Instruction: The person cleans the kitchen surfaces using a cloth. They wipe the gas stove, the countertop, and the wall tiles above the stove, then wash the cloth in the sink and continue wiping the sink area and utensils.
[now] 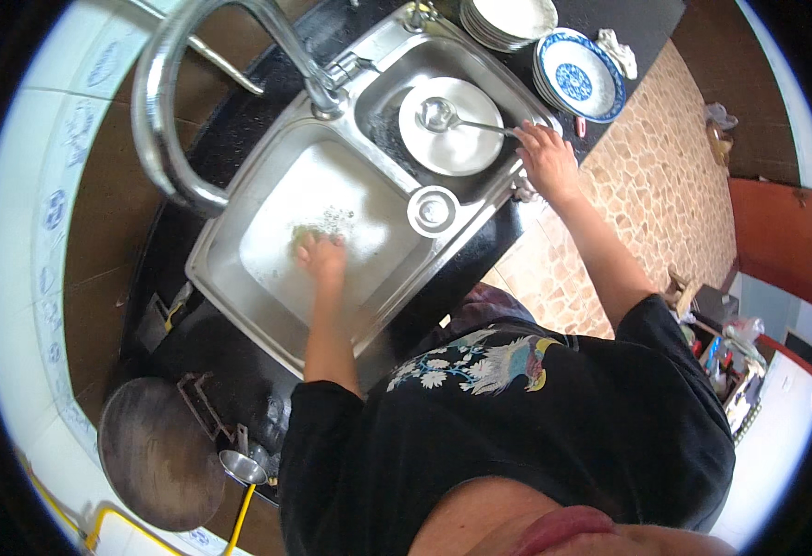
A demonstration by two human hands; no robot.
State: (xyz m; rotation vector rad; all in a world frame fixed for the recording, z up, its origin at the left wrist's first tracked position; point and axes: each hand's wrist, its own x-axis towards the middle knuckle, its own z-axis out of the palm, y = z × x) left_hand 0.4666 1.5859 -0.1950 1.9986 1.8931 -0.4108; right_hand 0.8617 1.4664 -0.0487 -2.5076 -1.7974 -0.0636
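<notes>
A double-bowl stainless steel sink [406, 186] lies before me. My left hand [322, 257] is down in the larger basin, its fingers on a greenish, blurred scouring pad [300, 236]. Small bubbles show beside it in shallow water. My right hand [547, 158] is at the outer rim of the smaller basin. Its fingertips meet the handle end of a metal ladle [472, 125]; whether they grip it is unclear. The ladle's bowl lies over a pale round plate or lid [451, 156] in that basin.
A curved chrome faucet [152, 104] arches over the larger basin. Stacked white plates [510, 17] and blue-patterned dishes [579, 80] stand past the smaller basin. A scraper-like tool [159, 320], a large round dark board or lid [159, 452] and a small metal ladle [242, 467] are left.
</notes>
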